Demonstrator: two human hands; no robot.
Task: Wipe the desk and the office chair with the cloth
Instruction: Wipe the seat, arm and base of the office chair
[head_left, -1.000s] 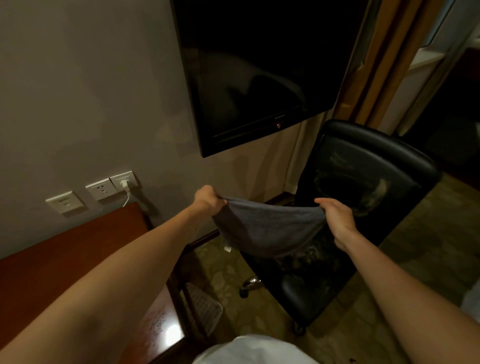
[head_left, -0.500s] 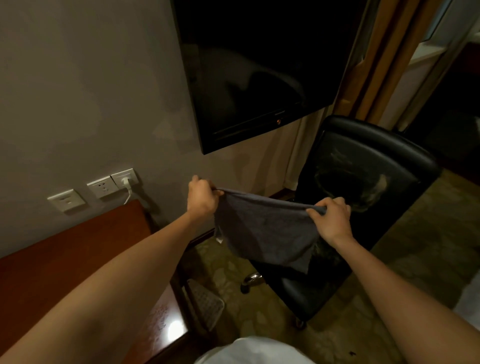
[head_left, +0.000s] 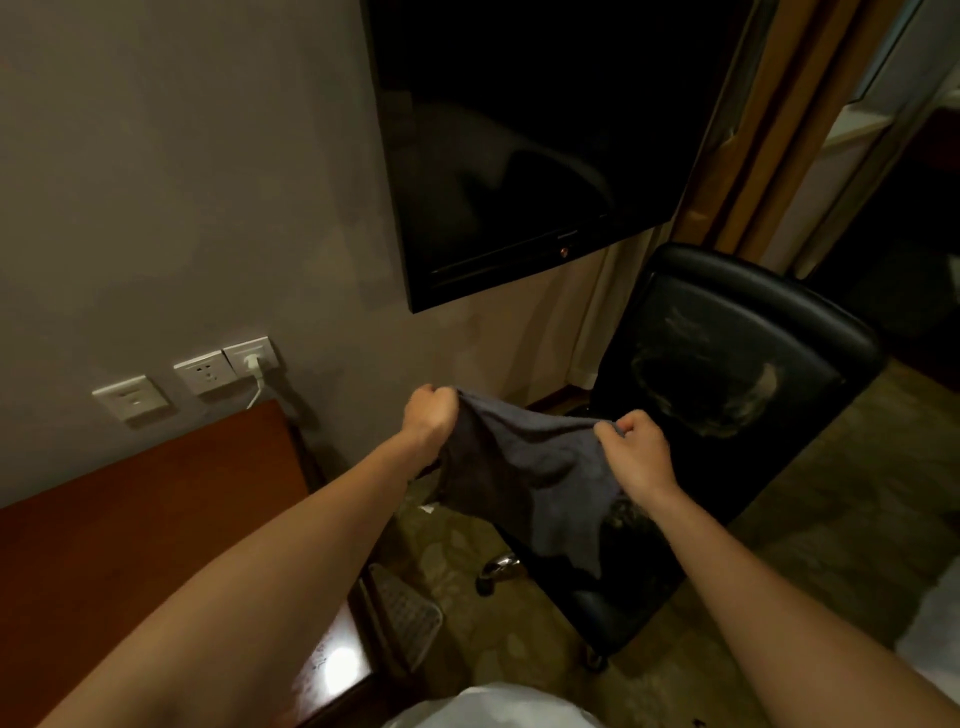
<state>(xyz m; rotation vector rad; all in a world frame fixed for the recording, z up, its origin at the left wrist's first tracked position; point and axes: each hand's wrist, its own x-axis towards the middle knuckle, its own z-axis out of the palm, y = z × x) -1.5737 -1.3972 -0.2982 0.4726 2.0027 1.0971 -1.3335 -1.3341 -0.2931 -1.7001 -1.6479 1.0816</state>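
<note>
While both arms reached out over the floor (head_left: 831, 493), the left hand (head_left: 428, 415) was curled into a fist round one top corner of the grey cloth (head_left: 524, 478); the right hand (head_left: 636, 449), toward three o'clock of it, pinched the opposite edge between thumb and bent fingers; the cloth hung stretched between the two, clear of every surface, its lower part sagging in folds toward six o'clock, in front of the seat of the office chair (head_left: 727, 374); that chair, black and glossy with worn pale patches on its backrest, stood at about two o'clock of the hands, a bit of chrome base showing below the cloth; the bench (head_left: 130, 519), of reddish-brown wood, lay at eight o'clock of the left hand, under the left forearm, a glint of light on its near corner; on the grey wall at ten o'clock sat three white wall plates (head_left: 208, 371), the one nearest the hands carrying a white plug (head_left: 254, 364); a dark television (head_left: 519, 156) hung at twelve o'clock; a mesh bin (head_left: 410, 618) stood on the floor just beside the bench's end; curtains (head_left: 753, 156) hung at one o'clock behind the chair.
</note>
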